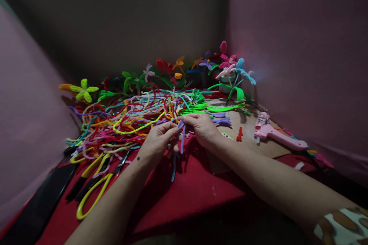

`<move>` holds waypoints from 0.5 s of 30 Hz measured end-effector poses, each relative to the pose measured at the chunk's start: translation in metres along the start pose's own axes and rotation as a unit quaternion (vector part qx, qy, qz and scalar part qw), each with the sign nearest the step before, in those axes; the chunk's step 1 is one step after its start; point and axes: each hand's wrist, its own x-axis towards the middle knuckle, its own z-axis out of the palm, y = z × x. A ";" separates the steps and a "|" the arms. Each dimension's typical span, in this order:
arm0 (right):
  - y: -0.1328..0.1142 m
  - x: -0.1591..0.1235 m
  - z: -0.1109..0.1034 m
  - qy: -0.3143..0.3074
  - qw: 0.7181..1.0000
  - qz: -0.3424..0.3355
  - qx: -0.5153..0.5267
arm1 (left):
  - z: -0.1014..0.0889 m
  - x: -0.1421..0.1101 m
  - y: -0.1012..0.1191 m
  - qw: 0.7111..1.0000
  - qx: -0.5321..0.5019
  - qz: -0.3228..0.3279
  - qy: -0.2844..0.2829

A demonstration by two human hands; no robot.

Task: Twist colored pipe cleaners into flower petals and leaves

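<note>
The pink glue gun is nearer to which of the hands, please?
Right. The right hand is left of the glue gun in view; the left hand is farther left, beyond the right.

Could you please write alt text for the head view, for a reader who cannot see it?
A person's left hand and right hand pinch a purple pipe cleaner above a red tabletop. A tangled, multicoloured pipe-cleaner pile lies behind, with yellow-handled scissors on the left, a pink glue gun on the right, and colourful flowers at the back.

Left hand (159, 139) and right hand (203, 127) hide part of purple strip (183, 141); patterned sleeve (342, 222) cut off; red back flower (162, 67) blurry from here.
</note>
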 end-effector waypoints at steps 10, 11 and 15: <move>-0.003 -0.008 0.004 -0.117 0.983 0.087 -0.113 | -0.007 0.003 0.006 0.992 0.015 0.035 0.120; -0.003 -0.009 0.004 -0.137 0.980 0.089 -0.116 | -0.008 0.004 0.006 0.992 0.017 0.037 0.119; -0.001 -0.012 0.007 -0.147 0.977 0.102 -0.113 | -0.010 0.005 0.003 0.993 0.007 0.046 0.105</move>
